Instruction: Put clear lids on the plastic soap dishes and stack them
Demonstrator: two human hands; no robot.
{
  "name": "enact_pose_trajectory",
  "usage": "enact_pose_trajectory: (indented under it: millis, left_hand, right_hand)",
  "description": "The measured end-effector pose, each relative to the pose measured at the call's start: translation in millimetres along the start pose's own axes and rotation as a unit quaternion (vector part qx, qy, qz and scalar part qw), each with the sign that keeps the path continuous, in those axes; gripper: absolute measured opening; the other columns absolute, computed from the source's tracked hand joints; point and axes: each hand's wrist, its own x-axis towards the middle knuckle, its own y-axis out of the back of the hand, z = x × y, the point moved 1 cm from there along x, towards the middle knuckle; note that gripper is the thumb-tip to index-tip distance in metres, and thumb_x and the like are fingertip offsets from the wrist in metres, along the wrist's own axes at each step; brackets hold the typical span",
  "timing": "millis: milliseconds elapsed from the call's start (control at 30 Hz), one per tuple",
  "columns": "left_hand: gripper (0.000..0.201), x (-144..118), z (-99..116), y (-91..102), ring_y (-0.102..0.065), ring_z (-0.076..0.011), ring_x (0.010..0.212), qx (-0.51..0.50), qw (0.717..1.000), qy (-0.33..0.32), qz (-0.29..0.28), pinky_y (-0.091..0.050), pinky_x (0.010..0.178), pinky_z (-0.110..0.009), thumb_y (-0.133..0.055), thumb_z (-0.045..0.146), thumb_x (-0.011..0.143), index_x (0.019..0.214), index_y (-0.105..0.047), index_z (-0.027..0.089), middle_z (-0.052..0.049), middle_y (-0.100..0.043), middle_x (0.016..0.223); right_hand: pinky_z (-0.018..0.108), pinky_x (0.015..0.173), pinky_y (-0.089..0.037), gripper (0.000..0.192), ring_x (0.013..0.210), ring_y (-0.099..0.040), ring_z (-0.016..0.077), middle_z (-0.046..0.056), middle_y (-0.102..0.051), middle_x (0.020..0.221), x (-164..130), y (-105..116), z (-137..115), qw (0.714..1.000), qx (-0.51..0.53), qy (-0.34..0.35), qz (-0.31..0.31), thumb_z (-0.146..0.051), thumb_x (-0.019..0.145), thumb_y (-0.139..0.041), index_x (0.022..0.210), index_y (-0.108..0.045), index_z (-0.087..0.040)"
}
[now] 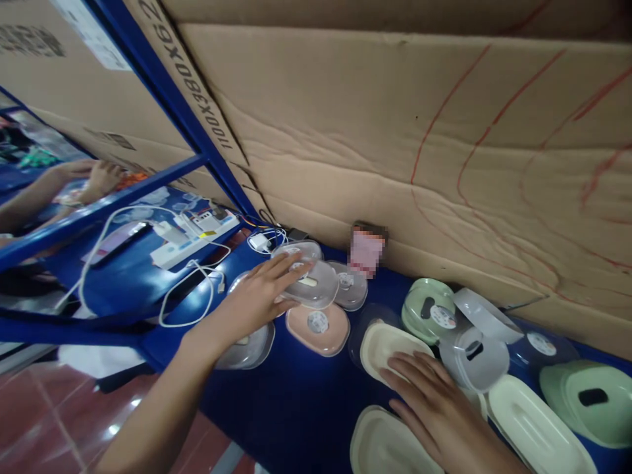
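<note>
My left hand [259, 296] is at a clear plastic lid [320, 286] with a pale handle, its fingers over the top and its thumb at the near edge. That lid overlaps a pink lidded container [316, 329] and another clear lid [353, 289] behind. More clear lidded containers [251, 349] lie under and beside my left wrist. Over a cream oval tray [390, 345], my right hand [429, 401] is open, fingers stretched out and touching or just above it. A second cream tray [380, 441] lies nearer me, partly hidden by that hand.
Green lidded containers [427, 303], a clear lid with a dark slot [474, 359] and a long cream tray [538, 421] crowd the right. Cardboard [345, 131] walls the back. A blue frame [172, 174], power strip [197, 237] and cables stand left; another person's hands [101, 181] work beyond.
</note>
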Motion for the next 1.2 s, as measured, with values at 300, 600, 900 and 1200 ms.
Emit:
enact_pose_trajectory:
  millis: [300,600,900,1200]
  left_hand:
    - [0.051,0,64,-4.3,-0.059,-0.0299,0.148,-0.148,0.979,-0.073,0.122,-0.057,0.118,-0.052,-0.059,0.047,0.110,0.159,-0.054,0.032,-0.006,-0.063,0.158]
    - [0.036,13,154,-27.7,-0.059,-0.0272,0.145,-0.221,0.934,-0.168,0.226,-0.061,0.114,-0.045,-0.069,0.026,0.106,0.142,-0.066,0.025,-0.009,-0.068,0.147]
    - [0.037,-3,172,-79.3,-0.056,-0.0291,0.148,-0.267,0.911,-0.240,0.203,-0.059,0.116,-0.048,-0.070,0.020,0.104,0.141,-0.067,0.021,-0.014,-0.067,0.147]
    - [0.032,-7,170,-72.8,-0.059,-0.0282,0.145,-0.226,0.907,-0.282,0.215,-0.058,0.117,-0.044,-0.067,0.020,0.106,0.138,-0.068,0.019,-0.015,-0.067,0.146]
  right_hand:
    - [0.048,0.114,-0.059,0.067,0.150,-0.056,0.0304,0.019,-0.053,0.165,-1,6,-18,0.996,0.000,-0.071,0.060,-0.030,0.106,-0.061,0.168,-0.038,-0.017]
    - [0.052,0.109,-0.061,0.075,0.146,-0.056,0.0363,0.020,-0.042,0.165,-29,10,-18,0.965,-0.032,-0.182,0.187,-0.042,0.101,-0.071,0.167,-0.039,-0.029]
    - [0.052,0.104,-0.062,0.065,0.138,-0.057,0.0345,0.015,-0.053,0.154,-73,-8,-14,0.966,-0.089,-0.138,0.202,-0.061,0.101,-0.066,0.156,-0.056,-0.029]
    - [0.054,0.107,-0.059,0.062,0.138,-0.056,0.0354,0.015,-0.055,0.154,-76,-7,-26,0.961,-0.085,-0.117,0.236,-0.051,0.099,-0.073,0.153,-0.057,-0.027]
